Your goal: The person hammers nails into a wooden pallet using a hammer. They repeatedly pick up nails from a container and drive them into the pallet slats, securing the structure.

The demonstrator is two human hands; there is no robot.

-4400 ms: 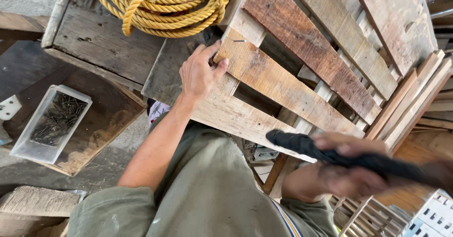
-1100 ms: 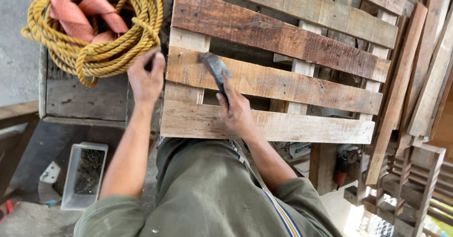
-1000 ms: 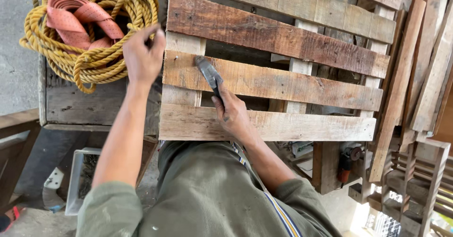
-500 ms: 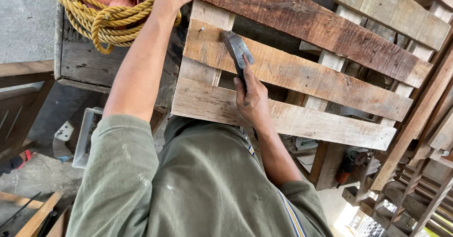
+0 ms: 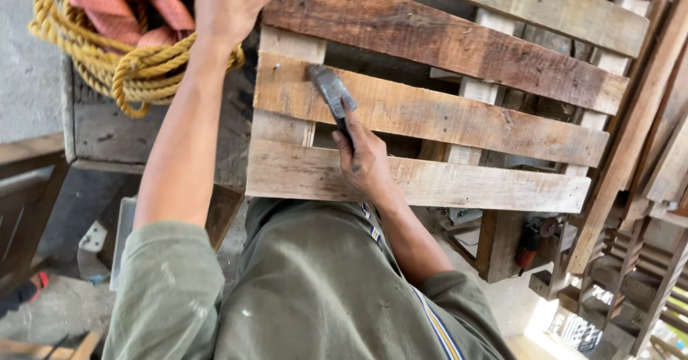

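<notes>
Resting pallet [image 5: 430, 116], worn bench [image 5: 100, 127], rope [image 5: 107, 52]

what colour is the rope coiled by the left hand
Yellow: the rope lies coiled around pinkish-red strap, shown best in the head view.

Soft even daylight, sharp focus, glare lower right

Count, head view: two hands, left hand [image 5: 226, 5] and right hand [image 5: 365, 163]; one hammer [image 5: 331, 95]; one wooden pallet [image 5: 430, 116] with four visible slats; one yellow rope coil [image 5: 122, 73]; one pink strap bundle [image 5: 132, 5].
</notes>
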